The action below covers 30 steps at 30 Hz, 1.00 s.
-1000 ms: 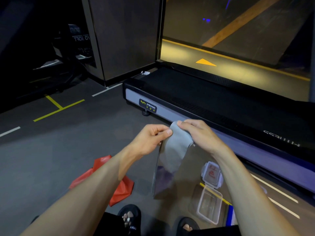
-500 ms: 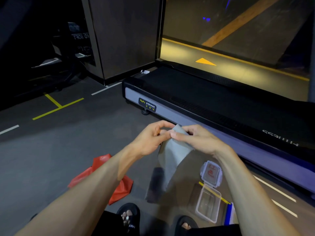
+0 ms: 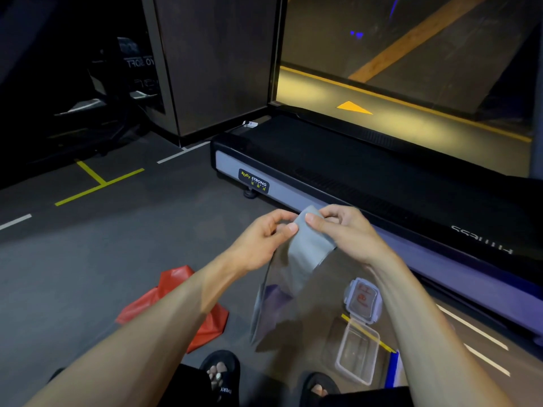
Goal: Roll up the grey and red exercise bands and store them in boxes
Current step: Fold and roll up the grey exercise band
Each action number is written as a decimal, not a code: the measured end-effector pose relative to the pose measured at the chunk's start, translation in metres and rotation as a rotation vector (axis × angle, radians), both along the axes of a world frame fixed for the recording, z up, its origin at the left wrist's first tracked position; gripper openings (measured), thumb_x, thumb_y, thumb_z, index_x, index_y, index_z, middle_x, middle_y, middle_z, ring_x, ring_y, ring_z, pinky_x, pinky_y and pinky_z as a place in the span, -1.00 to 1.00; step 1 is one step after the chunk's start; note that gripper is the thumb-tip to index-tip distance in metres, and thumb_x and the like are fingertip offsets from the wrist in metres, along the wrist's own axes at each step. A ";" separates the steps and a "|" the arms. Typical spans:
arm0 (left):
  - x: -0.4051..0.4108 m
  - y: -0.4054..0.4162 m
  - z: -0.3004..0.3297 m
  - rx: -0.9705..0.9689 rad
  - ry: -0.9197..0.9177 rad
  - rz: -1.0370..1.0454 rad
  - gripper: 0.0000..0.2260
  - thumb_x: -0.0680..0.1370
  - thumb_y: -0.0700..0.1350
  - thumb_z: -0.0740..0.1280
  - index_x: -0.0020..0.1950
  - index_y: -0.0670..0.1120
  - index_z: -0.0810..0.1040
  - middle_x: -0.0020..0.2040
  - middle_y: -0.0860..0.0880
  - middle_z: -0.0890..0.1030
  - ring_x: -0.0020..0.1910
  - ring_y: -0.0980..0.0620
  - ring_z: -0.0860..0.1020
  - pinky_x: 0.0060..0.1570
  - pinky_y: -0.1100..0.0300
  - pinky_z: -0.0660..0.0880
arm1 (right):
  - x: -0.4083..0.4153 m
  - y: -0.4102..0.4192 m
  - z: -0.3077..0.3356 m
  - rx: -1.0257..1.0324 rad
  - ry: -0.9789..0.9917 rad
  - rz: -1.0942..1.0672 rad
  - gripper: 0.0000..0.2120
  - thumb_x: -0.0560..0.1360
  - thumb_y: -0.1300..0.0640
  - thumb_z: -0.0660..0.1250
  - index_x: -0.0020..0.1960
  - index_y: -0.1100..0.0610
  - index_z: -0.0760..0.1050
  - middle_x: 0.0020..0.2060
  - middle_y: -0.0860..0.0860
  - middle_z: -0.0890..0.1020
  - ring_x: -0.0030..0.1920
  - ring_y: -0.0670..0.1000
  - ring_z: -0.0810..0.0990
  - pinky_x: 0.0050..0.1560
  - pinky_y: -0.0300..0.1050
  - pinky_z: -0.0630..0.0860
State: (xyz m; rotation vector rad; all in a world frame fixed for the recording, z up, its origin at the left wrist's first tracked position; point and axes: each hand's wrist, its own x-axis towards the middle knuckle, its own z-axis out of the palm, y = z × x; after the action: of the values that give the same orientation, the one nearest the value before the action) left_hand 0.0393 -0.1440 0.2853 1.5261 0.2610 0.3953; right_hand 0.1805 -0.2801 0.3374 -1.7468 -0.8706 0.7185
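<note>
The grey exercise band (image 3: 305,254) hangs in the air in front of me, its top end pinched between both hands and its loose tail trailing down toward the floor. My left hand (image 3: 264,239) pinches the band's left edge with thumb and fingers. My right hand (image 3: 346,230) pinches the top right corner. The red band (image 3: 173,292) lies crumpled on the floor at the lower left, partly hidden by my left forearm. A clear plastic box (image 3: 357,352) sits open on the floor at the lower right, with its lid (image 3: 363,299) lying just beyond it.
A black treadmill (image 3: 338,171) runs diagonally just beyond my hands. My two sandalled feet (image 3: 220,374) show at the bottom edge. Yellow and white lines mark the dark floor. A dark pillar (image 3: 217,63) stands at the back.
Both hands have kept hold of the grey band's top end and shifted their pinch on it; the hanging tail has swung and spread slightly. The red band and the box have not moved.
</note>
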 end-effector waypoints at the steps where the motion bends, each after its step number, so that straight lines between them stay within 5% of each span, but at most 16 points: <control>1: 0.001 0.000 0.000 0.003 0.006 -0.001 -0.74 0.67 -0.11 0.28 0.31 -0.21 0.50 0.12 -0.37 0.64 0.05 -0.14 0.63 0.12 -0.05 0.56 | 0.000 0.000 0.000 -0.011 -0.025 0.006 -0.76 0.54 -0.04 0.46 -0.01 0.15 0.64 -0.19 0.00 0.75 -0.17 -0.07 0.69 -0.03 -0.08 0.56; 8: 0.002 -0.001 0.002 -0.010 -0.001 -0.044 -0.68 0.70 -0.17 0.23 0.46 -0.09 0.41 0.15 -0.34 0.65 0.12 -0.17 0.64 0.17 -0.09 0.56 | 0.001 0.001 0.000 -0.068 -0.145 0.028 -0.62 0.52 -0.28 0.35 -0.06 0.03 0.70 -0.13 0.03 0.75 -0.07 0.03 0.70 0.09 0.13 0.56; 15: 0.000 0.000 0.003 -0.034 0.027 -0.115 -0.69 0.70 -0.22 0.19 0.46 -0.12 0.43 0.16 -0.13 0.69 0.13 -0.02 0.65 0.06 0.17 0.58 | -0.002 -0.002 -0.002 -0.153 -0.057 0.100 -0.29 0.38 -0.45 0.28 0.06 0.20 0.64 -0.03 0.21 0.73 -0.04 0.17 0.71 0.20 0.32 0.53; 17: -0.001 0.001 0.005 -0.042 0.046 -0.085 -0.73 0.70 -0.22 0.20 0.39 -0.14 0.48 0.06 -0.10 0.71 0.04 0.03 0.67 -0.02 0.22 0.57 | -0.002 -0.003 -0.002 -0.157 -0.022 0.113 -0.36 0.47 -0.40 0.28 0.09 0.17 0.66 -0.02 0.21 0.73 0.02 0.19 0.72 0.17 0.27 0.56; 21: 0.001 -0.001 0.008 0.015 0.054 -0.014 -0.79 0.68 -0.22 0.24 0.26 -0.31 0.49 -0.37 0.13 0.62 -0.38 0.29 0.52 -0.30 0.44 0.40 | -0.004 -0.003 0.001 -0.129 -0.055 0.148 -0.59 0.55 -0.22 0.39 0.09 0.12 0.64 -0.16 0.07 0.74 -0.18 -0.14 0.59 -0.05 -0.17 0.48; 23: 0.004 -0.002 0.005 0.041 0.050 -0.006 -0.82 0.68 -0.25 0.23 0.21 -0.33 0.48 -0.49 0.18 0.54 -0.48 0.33 0.45 -0.40 0.48 0.32 | -0.005 -0.003 0.003 -0.111 -0.056 0.142 -0.65 0.52 -0.13 0.46 0.11 0.12 0.59 -0.14 0.04 0.76 -0.18 -0.14 0.59 -0.06 -0.21 0.46; 30: 0.000 -0.006 0.006 -0.012 0.084 0.044 -0.76 0.68 -0.15 0.27 0.27 -0.26 0.53 -0.15 -0.04 0.71 -0.23 0.16 0.65 -0.25 0.34 0.51 | -0.003 -0.007 0.003 -0.069 -0.023 0.109 -0.62 0.48 -0.02 0.52 0.12 0.23 0.56 -0.12 0.09 0.76 -0.14 -0.07 0.67 -0.09 -0.25 0.52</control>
State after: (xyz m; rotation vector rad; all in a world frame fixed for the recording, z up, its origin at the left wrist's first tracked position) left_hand 0.0397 -0.1503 0.2910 1.5296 0.3626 0.3638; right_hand 0.1772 -0.2869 0.3407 -1.7825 -0.9724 0.8100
